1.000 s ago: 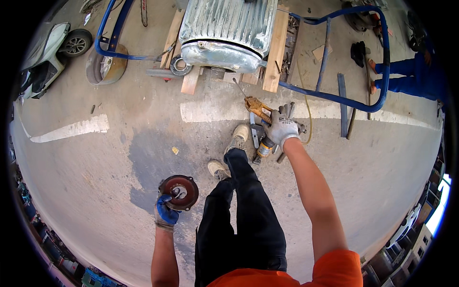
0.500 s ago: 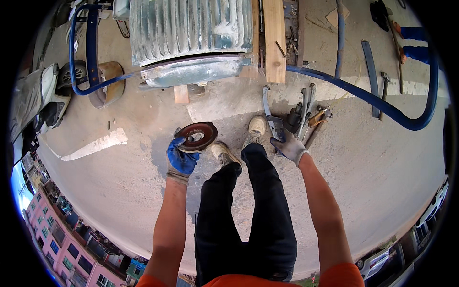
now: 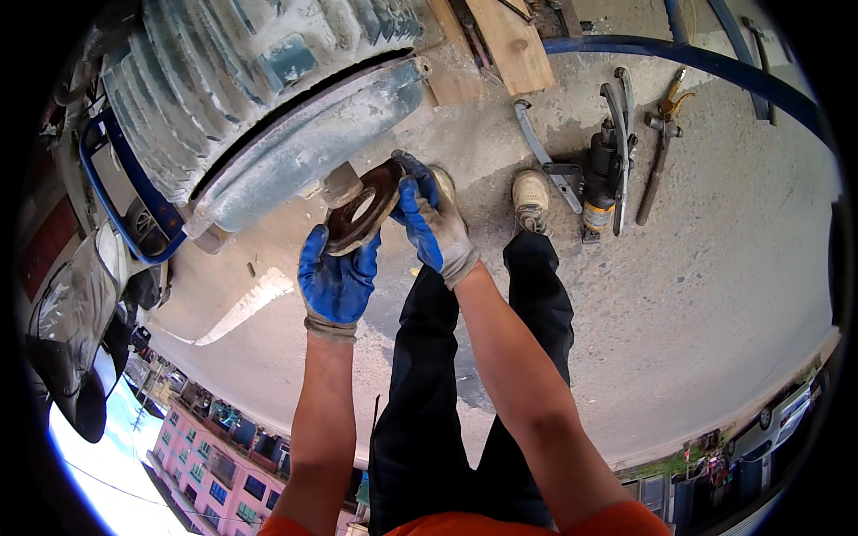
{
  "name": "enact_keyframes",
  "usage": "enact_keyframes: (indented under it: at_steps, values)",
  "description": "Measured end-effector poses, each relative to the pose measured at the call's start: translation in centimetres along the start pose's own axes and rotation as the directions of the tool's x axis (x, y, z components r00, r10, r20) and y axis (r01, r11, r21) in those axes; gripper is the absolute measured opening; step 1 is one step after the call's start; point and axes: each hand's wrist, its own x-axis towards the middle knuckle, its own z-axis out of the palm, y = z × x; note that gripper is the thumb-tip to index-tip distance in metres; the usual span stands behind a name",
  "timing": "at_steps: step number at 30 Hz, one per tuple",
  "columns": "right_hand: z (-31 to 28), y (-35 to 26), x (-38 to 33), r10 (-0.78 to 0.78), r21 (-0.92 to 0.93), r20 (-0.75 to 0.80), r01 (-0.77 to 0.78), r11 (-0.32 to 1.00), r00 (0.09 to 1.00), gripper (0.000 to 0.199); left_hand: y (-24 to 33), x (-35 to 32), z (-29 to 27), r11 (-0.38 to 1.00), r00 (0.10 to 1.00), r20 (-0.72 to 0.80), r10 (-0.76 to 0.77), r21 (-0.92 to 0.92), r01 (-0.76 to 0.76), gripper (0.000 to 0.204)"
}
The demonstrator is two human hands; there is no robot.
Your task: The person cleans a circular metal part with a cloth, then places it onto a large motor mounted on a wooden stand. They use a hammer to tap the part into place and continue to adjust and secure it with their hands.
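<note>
A dark brown round metal cover (image 3: 347,230) with a hole through its middle is held tilted between both hands. My left hand (image 3: 338,277), in a blue-coated glove, grips its lower edge. Gloved alike, my right hand (image 3: 435,219) has its fingers on the upper right edge. Just beyond the cover stands a large ribbed grey-green motor housing (image 3: 250,71). Its rounded end (image 3: 313,143) faces me, and a small block (image 3: 340,185) shows beneath it, partly behind the cover.
Right of my shoes lie a hydraulic puller (image 3: 601,174) with steel jaws and a hammer (image 3: 660,161). A blue tubular frame (image 3: 697,58) curves across the far right. Wooden planks (image 3: 514,45) lie beside the housing. A covered vehicle (image 3: 76,304) is at far left.
My right hand has let go of the puller on the floor and come left onto the cover. The view has turned, and the cover is now close to the housing.
</note>
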Motion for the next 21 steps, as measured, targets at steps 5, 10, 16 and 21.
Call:
enact_keyframes:
  at_steps: [5,10,16,21]
  values:
    - [-1.3,0.8,1.2,-0.205,-0.257,0.023,0.204,0.945,0.978,0.032,1.3,0.0,-0.3,0.903,0.997,0.081,-0.015,0.429,-0.021,0.058]
    - [0.8,3.1,0.9,-0.389,-0.508,0.086,0.376,0.775,0.917,0.044,2.4,1.2,-1.7,0.786,0.975,0.196,-0.102,0.617,-0.042,0.07]
    - [1.4,4.7,1.7,-0.432,-0.635,0.228,0.47,0.613,0.872,0.054,4.7,2.0,-2.9,0.716,0.96,0.251,-0.125,0.692,-0.088,0.069]
    - [3.4,5.6,2.7,-0.442,-0.679,0.166,0.427,0.597,0.882,0.056,5.5,2.9,-1.9,0.783,0.969,0.238,-0.07,0.614,-0.095,0.056]
